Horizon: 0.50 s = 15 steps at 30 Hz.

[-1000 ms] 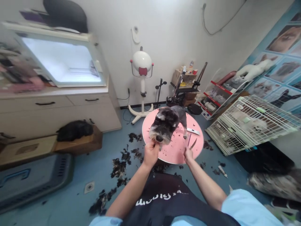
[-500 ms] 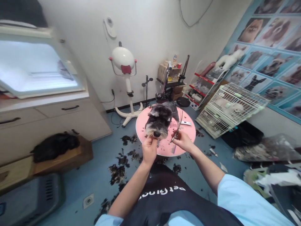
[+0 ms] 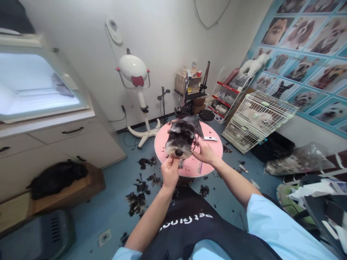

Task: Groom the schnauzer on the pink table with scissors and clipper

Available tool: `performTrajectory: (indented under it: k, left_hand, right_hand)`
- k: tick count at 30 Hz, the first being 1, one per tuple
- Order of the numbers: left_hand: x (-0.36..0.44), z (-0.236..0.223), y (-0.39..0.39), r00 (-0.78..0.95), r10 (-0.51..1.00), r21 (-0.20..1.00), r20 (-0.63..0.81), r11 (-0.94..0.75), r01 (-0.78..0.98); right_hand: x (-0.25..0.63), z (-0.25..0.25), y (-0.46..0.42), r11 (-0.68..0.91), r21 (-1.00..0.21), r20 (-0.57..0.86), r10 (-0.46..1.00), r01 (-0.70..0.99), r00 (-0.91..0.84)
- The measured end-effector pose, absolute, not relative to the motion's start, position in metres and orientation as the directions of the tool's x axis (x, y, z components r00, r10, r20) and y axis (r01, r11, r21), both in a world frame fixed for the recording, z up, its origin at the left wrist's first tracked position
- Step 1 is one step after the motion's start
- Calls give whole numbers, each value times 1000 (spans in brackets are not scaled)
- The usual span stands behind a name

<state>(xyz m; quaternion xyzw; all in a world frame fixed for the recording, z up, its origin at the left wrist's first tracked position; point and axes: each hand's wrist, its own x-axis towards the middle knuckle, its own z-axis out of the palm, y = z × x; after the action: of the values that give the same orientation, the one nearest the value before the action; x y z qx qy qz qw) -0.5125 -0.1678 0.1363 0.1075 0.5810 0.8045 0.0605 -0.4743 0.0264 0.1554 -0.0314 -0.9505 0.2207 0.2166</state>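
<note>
A grey and black dog with a pale beard (image 3: 179, 146) stands on a round pink grooming table (image 3: 214, 157), facing me. My left hand (image 3: 170, 172) is closed on the beard under its chin. At the right side of the dog's head, my right hand (image 3: 204, 152) grips scissors (image 3: 194, 146); their blades lie close against the dark fur and are hard to make out. A white clipper (image 3: 210, 138) rests on the table behind my right hand. Near the front edge lies a pale purple comb (image 3: 200, 167), amid small tufts of cut hair.
Dark hair clumps (image 3: 136, 203) litter the blue floor. A white stand dryer (image 3: 132, 68) is behind the table to the left. On the right stands a wire cage (image 3: 260, 115) with a white dog inside. A black cat-like animal (image 3: 58, 177) lies on a box at left.
My right hand has moved left with the scissors, from beside the dog to against its head. My left hand keeps its hold on the beard. The view has turned slightly right.
</note>
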Motion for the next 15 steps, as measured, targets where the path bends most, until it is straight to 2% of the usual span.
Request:
performTrajectory:
  k: [5, 8, 15]
  left_hand:
    - [-514, 138, -169, -966, 224, 945, 132, -321, 55]
    - [-513, 139, -169, -968, 222, 949, 117, -312, 43]
    - [-510, 139, -169, -971, 219, 948, 99, -319, 25]
  right_hand:
    - [-478, 153, 26, 905, -424, 365, 201, 31, -909]
    - [-474, 156, 28, 914, -406, 348, 161, 6, -923]
    - [-457, 180, 32, 970, -233, 245, 130, 72, -961]
